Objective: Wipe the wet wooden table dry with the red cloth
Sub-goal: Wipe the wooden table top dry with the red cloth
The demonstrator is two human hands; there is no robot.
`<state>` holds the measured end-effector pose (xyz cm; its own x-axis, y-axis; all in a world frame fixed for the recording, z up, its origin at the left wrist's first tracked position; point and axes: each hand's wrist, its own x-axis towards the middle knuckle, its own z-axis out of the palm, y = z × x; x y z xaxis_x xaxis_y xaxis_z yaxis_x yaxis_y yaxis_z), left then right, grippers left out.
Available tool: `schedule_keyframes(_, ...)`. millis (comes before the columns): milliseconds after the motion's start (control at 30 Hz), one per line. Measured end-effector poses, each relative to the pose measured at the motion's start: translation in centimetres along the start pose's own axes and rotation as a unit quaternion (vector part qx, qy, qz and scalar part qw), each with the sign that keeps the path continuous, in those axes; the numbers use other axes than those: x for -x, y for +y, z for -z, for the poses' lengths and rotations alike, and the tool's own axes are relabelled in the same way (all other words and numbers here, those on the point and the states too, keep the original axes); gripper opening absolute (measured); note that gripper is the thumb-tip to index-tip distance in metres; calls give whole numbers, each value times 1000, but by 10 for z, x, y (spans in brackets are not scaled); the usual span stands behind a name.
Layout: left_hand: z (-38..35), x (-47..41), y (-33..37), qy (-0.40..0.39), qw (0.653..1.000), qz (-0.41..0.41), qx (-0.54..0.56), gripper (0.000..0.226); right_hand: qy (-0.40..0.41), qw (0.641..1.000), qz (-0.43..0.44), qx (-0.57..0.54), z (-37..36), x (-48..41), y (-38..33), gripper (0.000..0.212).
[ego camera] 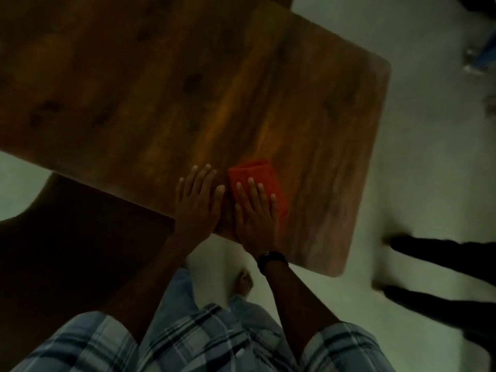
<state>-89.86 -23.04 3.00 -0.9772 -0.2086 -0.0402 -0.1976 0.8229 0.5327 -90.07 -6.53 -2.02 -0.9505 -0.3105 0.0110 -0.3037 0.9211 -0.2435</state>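
Pressing the red cloth [257, 181] flat, hands side by side on the wooden table [188, 89].

It is dim where I stand, and the whole view is soft with motion blur. The wooden surface [161, 89] shows a warm streak of brighter grain down its middle, while its far left side sinks into dark brown. The pale floor [416, 170] has a greenish cast and is the lightest area. My left hand [198, 202] and right hand [256, 210] look smeared at the fingertips. The red cloth [257, 178] is the only vivid colour. The lower left corner falls into near-black shadow.
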Motion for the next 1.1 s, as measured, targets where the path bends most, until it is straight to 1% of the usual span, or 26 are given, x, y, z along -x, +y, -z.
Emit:
schedule_keyframes(67,-23,11,30,-14,1000,-17,9,54,16,998,-54,11,12,28,45,52)
schedule_keyframes(133,-39,22,54,-44,998,-38,12,54,36,994,-108,6,20,52,82,51)
schedule_keyframes(233,-51,36,73,-82,995,-61,8,52,57,979,-194,7,30,83,130,52)
schedule_keyframes(300,-55,41,78,-104,992,-77,5,51,55,970,-235,5,36,98,150,54)
schedule_keyframes(367,-57,39,80,-131,986,-108,-8,53,54,965,-258,-13,41,103,156,55)
schedule_keyframes(500,-64,18,85,-158,975,-151,-32,53,42,964,-264,-3,45,98,147,57)
schedule_keyframes(667,-75,-19,98,-179,963,-195,-46,58,-16,962,-271,41,43,78,151,65)
schedule_keyframes(767,-82,-51,111,-186,959,-207,-58,60,-83,957,-274,49,45,35,178,69)
schedule_keyframes(833,-89,-79,122,-180,960,-199,-75,62,-108,960,-253,56,51,-5,207,69)
schedule_keyframes(867,-93,-94,128,-173,962,-194,-83,62,-105,963,-244,44,57,-28,221,69)
schedule_keyframes(967,-104,-149,143,-150,968,-177,-91,65,-63,970,-235,4,73,-101,252,70)
schedule_keyframes(1033,-110,-189,152,-128,974,-161,-97,67,-42,973,-225,16,77,-144,269,69)
schedule_keyframes(1100,-115,-227,159,-107,979,-131,-109,69,-39,976,-210,27,78,-183,288,70)
